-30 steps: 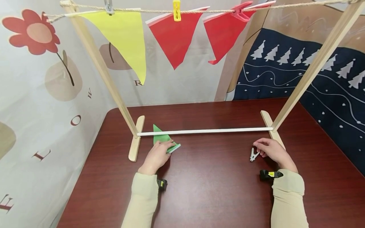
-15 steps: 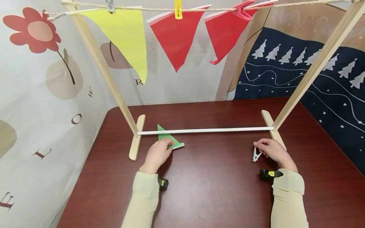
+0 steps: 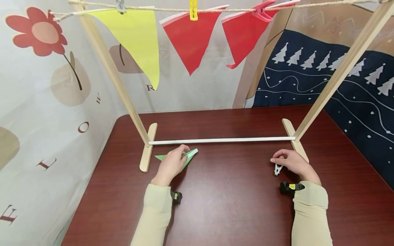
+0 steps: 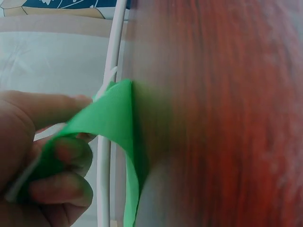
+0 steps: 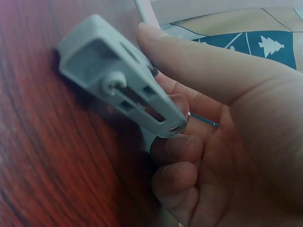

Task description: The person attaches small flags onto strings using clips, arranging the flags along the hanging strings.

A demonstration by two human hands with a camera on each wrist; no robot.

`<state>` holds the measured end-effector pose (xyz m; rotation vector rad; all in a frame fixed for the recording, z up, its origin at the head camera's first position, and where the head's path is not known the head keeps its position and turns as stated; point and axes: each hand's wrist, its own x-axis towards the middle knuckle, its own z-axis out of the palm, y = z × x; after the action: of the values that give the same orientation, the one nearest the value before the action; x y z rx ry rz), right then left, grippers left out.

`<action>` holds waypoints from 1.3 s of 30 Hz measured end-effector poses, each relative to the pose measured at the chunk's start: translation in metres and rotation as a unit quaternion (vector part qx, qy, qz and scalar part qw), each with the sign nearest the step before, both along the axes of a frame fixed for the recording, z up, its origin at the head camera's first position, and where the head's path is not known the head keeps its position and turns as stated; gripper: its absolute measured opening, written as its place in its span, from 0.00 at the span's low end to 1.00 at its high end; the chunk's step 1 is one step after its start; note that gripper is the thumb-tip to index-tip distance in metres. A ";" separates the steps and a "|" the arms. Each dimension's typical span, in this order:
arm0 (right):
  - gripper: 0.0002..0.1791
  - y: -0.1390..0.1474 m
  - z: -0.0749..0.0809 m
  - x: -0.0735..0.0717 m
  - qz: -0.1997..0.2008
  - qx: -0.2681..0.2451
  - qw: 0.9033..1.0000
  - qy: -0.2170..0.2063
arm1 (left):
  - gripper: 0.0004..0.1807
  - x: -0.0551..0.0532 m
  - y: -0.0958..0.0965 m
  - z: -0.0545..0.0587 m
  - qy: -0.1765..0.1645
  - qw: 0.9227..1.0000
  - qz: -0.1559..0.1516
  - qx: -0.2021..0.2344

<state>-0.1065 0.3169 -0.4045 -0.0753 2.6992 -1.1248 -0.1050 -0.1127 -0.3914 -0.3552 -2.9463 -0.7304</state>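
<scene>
My left hand (image 3: 172, 163) grips a green pennant (image 3: 187, 162) with a white strip along one edge, just in front of the white crossbar. In the left wrist view the green cloth (image 4: 106, 116) bends over the fingers, its loose part hanging close to the table. Over on the right, my right hand (image 3: 292, 161) holds a grey-white clothespin (image 3: 278, 169) between thumb and fingers, low over the table. The right wrist view shows this clothespin (image 5: 87, 56) near at hand, one end at the fingertips and the other pointing away from the palm.
A wooden stand has two posts (image 3: 341, 70) joined low down by a white rod (image 3: 221, 140). Across its top runs a rope (image 3: 172, 12) bearing a yellow pennant (image 3: 138, 37) and two red ones (image 3: 191, 37), with grey, yellow (image 3: 193, 10) and pink clothespins (image 3: 261, 12).
My left hand has drawn the green pennant back from under the white rod and turned it, so its white edge now points up to the right. The right hand has shifted its fingers slightly on the clothespin.
</scene>
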 end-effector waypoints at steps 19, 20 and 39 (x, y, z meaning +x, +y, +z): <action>0.23 0.002 0.000 -0.001 -0.007 -0.026 1.000 -0.007 | 0.15 -0.001 -0.003 0.001 -0.064 0.998 -0.003 0.000; 0.23 0.002 0.001 -0.001 -0.005 -0.030 1.000 -0.005 | 0.15 -0.001 -0.003 0.001 -0.063 0.998 -0.004 0.000; 0.23 0.002 0.002 0.002 -0.011 -0.129 0.992 0.005 | 0.12 0.002 -0.007 0.006 -0.069 0.998 -0.010 0.001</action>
<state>-0.1044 0.3193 -0.4022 -0.0930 2.5522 -1.4773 -0.1027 -0.1192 -0.3850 -0.3487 -3.0748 -0.7910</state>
